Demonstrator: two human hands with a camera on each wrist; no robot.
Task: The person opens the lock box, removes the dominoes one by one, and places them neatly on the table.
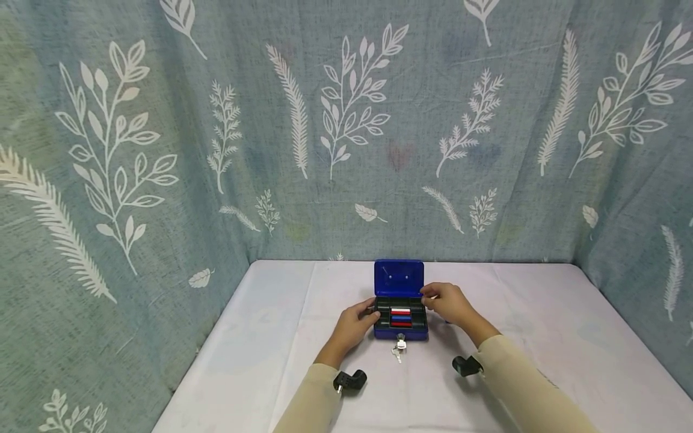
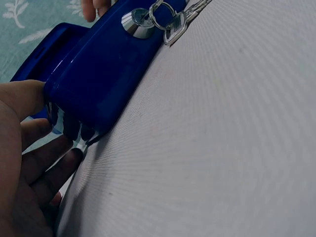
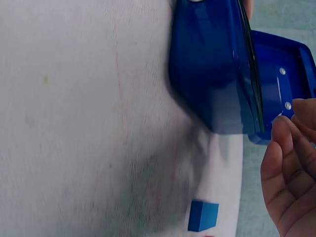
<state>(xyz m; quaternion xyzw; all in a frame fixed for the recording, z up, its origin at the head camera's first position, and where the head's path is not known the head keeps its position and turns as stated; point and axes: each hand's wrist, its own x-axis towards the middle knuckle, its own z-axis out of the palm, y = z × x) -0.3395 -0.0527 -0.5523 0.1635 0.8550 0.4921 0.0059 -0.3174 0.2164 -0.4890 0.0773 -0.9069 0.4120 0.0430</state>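
A blue cash box (image 1: pixel 400 334) stands on the table with its lid (image 1: pixel 399 278) raised at the back. Inside it is a black compartment tray (image 1: pixel 417 319), where several white, red and blue strips (image 1: pixel 401 317) lie stacked in the middle. A key (image 1: pixel 399 355) hangs by a ring from the front lock (image 2: pixel 139 22). My left hand (image 1: pixel 354 328) holds the box's left side, thumb at the top rim and fingers against the side wall. At the lid's lower right corner, my right hand (image 1: pixel 449 302) has its fingertips bunched on the edge.
A small blue block (image 3: pixel 203 216) lies on the table to the right of the box, mostly behind my right hand in the head view. White cloth (image 1: pixel 303 288) covers the table. Patterned curtains (image 1: pixel 346 198) surround its back and sides.
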